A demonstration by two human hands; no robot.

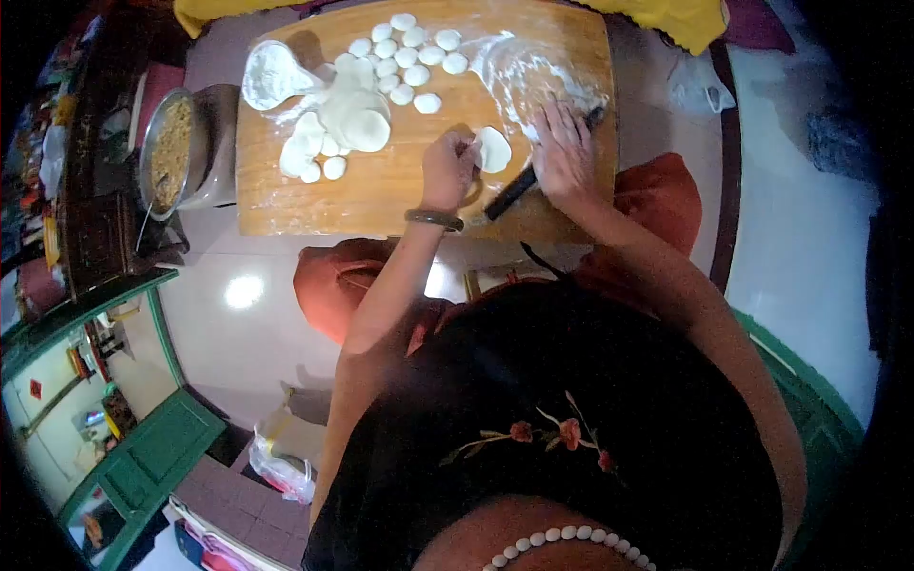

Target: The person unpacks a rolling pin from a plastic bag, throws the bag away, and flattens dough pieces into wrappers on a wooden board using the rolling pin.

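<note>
My left hand (449, 171) pinches the edge of a round dough wrapper (493, 150) that lies on the wooden board (400, 205). Over a dark rolling pin (511, 195) lies my right hand (564, 157), its fingers stretched across the pin and its palm on it. The pin slants beside the wrapper, one end towards me. Small flattened dough pieces (416, 76) are grouped at the far middle of the board. Left of them, rolled wrappers (357, 119) overlap in a loose pile. Dry flour (533, 67) is smeared at the far right.
A metal bowl of filling (173, 152) stands left of the board, with a utensil handle over its rim. A white floury heap or bag (274, 76) sits at the board's far left corner. Yellow cloth (666, 19) hangs beyond the far edge. A plastic bag (284, 462) is behind on the left.
</note>
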